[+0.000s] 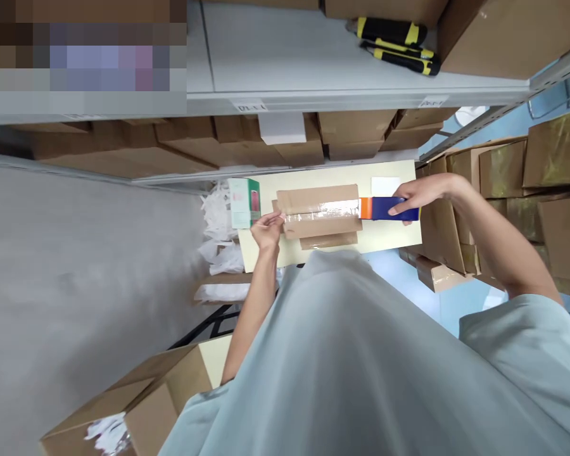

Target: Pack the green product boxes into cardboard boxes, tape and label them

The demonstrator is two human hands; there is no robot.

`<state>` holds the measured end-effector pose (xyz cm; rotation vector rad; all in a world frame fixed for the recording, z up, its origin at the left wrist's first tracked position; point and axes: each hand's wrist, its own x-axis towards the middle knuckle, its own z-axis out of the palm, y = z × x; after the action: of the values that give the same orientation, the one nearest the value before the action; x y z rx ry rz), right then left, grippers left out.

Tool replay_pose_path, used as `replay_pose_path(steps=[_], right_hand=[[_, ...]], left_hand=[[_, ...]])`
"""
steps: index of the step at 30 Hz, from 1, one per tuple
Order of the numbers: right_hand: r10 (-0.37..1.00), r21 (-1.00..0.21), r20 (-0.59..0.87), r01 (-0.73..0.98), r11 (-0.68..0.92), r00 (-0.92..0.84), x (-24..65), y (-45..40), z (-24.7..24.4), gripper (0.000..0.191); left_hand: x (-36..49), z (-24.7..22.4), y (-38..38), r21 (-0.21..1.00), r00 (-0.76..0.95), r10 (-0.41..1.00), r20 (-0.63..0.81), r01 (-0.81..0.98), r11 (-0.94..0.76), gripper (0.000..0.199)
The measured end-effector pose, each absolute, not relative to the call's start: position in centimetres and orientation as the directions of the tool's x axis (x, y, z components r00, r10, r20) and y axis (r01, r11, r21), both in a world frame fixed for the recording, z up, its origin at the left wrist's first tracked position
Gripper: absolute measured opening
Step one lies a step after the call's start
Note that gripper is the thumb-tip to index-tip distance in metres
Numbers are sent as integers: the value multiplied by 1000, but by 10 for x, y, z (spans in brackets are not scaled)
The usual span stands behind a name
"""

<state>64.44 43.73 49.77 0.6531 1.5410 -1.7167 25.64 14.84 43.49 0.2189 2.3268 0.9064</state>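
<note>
A flat brown cardboard box (320, 228) lies across the cream table, with shiny clear tape (344, 209) over its upper face. My left hand (266, 231) is at the box's left end, its thumb and fingertips pinched together on the edge there. On the other side, my right hand (420, 193) grips a slim dark blue box with an orange band (384, 208). The orange end of this slim box meets the right end of the cardboard box; whether part of it is inside I cannot tell. A white and green carton (241, 202) stands just beyond my left hand.
A white card (384, 185) lies on the cream table (394, 237). Above is a grey shelf (275, 57) with black and yellow box cutters (394, 44) and cartons. Stacked cardboard boxes (503, 171) stand to the right. An open carton (156, 405) is at lower left, beside a grey wall.
</note>
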Motion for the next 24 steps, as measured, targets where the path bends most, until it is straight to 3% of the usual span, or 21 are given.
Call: replay_pose_path(steps=[4, 9, 14, 18, 21, 24], right_hand=[[-258, -595, -767, 802, -59, -588, 684, 447, 464, 67], [-341, -571, -761, 819, -51, -552, 670, 439, 425, 69], [-278, -599, -751, 795, -93, -598, 667, 435, 396, 64], [-289, -651, -724, 759, -14, -626, 675, 438, 376, 61], [-217, -677, -720, 736, 12, -659, 681, 441, 365, 58], [-194, -734, -668, 679, 17, -718, 682, 438, 359, 61]], left_hand=[[259, 437, 153, 677, -820, 318, -476, -111, 727, 20], [262, 445, 160, 639, -845, 269, -463, -107, 762, 19], [268, 453, 167, 602, -862, 227, -453, -109, 791, 17], [272, 458, 171, 585, -866, 202, -456, -121, 802, 17], [274, 458, 172, 583, -868, 195, -456, -127, 802, 18], [276, 456, 171, 586, -865, 270, -423, -34, 809, 18]])
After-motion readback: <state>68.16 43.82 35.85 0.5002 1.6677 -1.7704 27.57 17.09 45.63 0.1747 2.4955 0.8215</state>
